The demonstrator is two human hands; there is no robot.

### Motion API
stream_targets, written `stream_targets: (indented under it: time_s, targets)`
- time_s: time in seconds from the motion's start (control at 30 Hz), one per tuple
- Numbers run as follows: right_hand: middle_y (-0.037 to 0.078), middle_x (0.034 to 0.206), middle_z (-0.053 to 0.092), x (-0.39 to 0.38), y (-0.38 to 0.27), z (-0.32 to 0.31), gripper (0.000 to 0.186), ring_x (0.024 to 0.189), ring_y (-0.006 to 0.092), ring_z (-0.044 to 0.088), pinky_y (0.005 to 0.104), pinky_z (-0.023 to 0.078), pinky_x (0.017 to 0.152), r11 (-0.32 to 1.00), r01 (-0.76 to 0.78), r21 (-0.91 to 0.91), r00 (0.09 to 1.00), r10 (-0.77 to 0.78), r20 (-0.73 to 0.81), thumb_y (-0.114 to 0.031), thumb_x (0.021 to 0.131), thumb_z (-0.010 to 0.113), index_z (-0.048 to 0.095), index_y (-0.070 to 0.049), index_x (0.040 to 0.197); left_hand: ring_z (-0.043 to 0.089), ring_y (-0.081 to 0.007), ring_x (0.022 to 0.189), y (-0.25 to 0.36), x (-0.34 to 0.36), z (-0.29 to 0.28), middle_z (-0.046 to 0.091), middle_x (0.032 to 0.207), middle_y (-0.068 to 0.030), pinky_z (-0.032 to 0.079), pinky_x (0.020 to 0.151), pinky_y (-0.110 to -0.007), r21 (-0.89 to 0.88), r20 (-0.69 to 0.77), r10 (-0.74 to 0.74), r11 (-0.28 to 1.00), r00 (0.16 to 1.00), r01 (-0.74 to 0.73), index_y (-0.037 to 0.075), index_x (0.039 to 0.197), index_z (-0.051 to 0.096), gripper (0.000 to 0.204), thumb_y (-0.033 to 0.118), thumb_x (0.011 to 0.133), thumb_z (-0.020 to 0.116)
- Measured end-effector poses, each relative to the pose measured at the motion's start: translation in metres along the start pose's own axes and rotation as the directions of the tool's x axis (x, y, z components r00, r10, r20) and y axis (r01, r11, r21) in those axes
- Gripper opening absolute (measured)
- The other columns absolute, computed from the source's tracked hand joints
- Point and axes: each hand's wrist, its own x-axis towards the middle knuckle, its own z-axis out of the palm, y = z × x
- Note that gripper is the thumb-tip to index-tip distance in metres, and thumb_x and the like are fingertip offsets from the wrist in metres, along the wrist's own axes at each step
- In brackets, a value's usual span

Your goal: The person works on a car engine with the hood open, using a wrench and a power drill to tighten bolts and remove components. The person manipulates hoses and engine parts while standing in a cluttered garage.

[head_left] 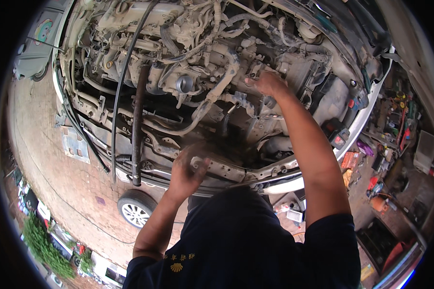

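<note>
A dusty car engine bay (178,62) stretches out before me, full of hoses, brackets and wiring. Deep in its right part, my right hand (267,83) is closed, fingers curled beside a grimy hose and some small metal parts; what they grip is hidden. My left hand (187,169) hovers over the front crossmember (222,169), its fingers smeared by motion. Between the hands, a thin metal rod end (233,109) sticks up near a bracket. An open round metal duct mouth (184,84) faces upward left of centre.
A dark metal bar (139,125) and a black strip (118,106) cross the bay's left side. A cordless tool (339,135) rests at the right front corner. On the ground lie a wheel (136,208) and, at right, scattered tools (395,120) and an orange basket (350,160).
</note>
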Motion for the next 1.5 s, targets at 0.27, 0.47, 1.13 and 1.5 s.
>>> stream_targets:
  time_s: [0.27,0.47,1.13,1.5]
  targets:
    - [0.029,0.128,0.062,-0.121,0.02,0.013,0.075,0.116,0.037,0.065,0.045,0.052,0.095,0.953,0.119,0.278,0.748,0.098,-0.656,-0.05,0.092,0.066,0.046,0.003,0.142,0.064,-0.0367,0.105,-0.003,-0.054,-0.008,0.069,0.105,-0.016,0.049,0.093,-0.042,-0.022,-0.019,0.005,1.0,1.0,-0.005,0.005,0.121,0.065,0.034,0.011,0.089,0.07]
    - [0.015,0.114,0.068,-0.258,0.062,0.103,0.05,0.093,0.0277,0.07,0.0367,0.056,0.078,0.74,0.485,0.467,0.71,-0.021,-0.704,-0.019,0.093,0.07,0.052,0.001,0.135,0.063,-0.0379,0.105,-0.005,-0.074,-0.002,0.068,0.109,-0.0173,0.05,0.094,-0.043,-0.01,-0.025,0.078,0.997,0.997,-0.078,0.004,0.12,0.065,0.033,0.009,0.088,0.07]
    - [0.015,0.093,0.073,-0.383,0.167,0.376,0.027,0.083,0.0204,0.071,0.0322,0.055,0.074,0.488,0.37,0.79,0.718,0.39,-0.577,-0.014,0.099,0.062,0.064,0.003,0.12,0.066,-0.0349,0.094,-0.039,-0.119,-0.011,0.069,0.098,-0.0151,0.051,0.085,-0.043,0.272,0.211,0.288,0.901,0.934,-0.339,0.002,0.121,0.061,0.033,0.011,0.09,0.069]
    - [0.017,0.099,0.072,-0.311,0.119,0.247,0.021,0.085,0.0338,0.071,0.0385,0.056,0.075,0.652,0.58,0.489,0.579,0.093,-0.81,-0.018,0.093,0.068,0.069,-0.001,0.106,0.066,-0.0354,0.087,-0.013,-0.141,0.001,0.067,0.095,-0.0161,0.053,0.078,-0.043,0.365,0.177,0.292,0.868,0.94,-0.338,0.001,0.12,0.061,0.034,0.007,0.088,0.07]
